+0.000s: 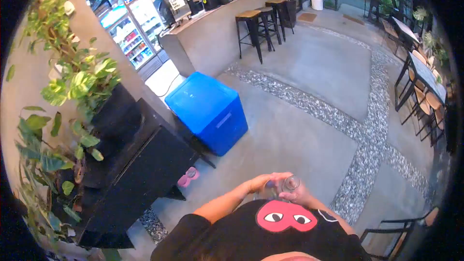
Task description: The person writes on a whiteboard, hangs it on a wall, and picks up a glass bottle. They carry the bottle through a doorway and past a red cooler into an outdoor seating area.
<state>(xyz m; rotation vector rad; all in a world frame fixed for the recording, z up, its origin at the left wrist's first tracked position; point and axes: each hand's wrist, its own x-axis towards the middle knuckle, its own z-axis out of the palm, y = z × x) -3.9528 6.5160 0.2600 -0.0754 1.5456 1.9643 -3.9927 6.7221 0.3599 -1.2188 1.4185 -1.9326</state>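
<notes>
Close in front of my black shirt (pixel 227 232), both hands are brought together around a clear glass (pixel 291 182) with a round rim. My right hand (pixel 300 195) is closed on the glass from the right, with fingers below the rim. From the other side my left hand (pixel 262 182) reaches over, its fingers curled against the glass. More see-through material shows under the left palm, partly hidden by the fingers.
A blue box (pixel 208 111) stands ahead on the left, beside a black planter (pixel 140 179) with leafy plants. Pink slippers (pixel 188 177) lie near its foot. Farther off are a counter (pixel 212 38), bar stools (pixel 249 29), a drinks fridge (pixel 133 38) and tables (pixel 427 75). Gravel strips (pixel 309 101) cross the floor.
</notes>
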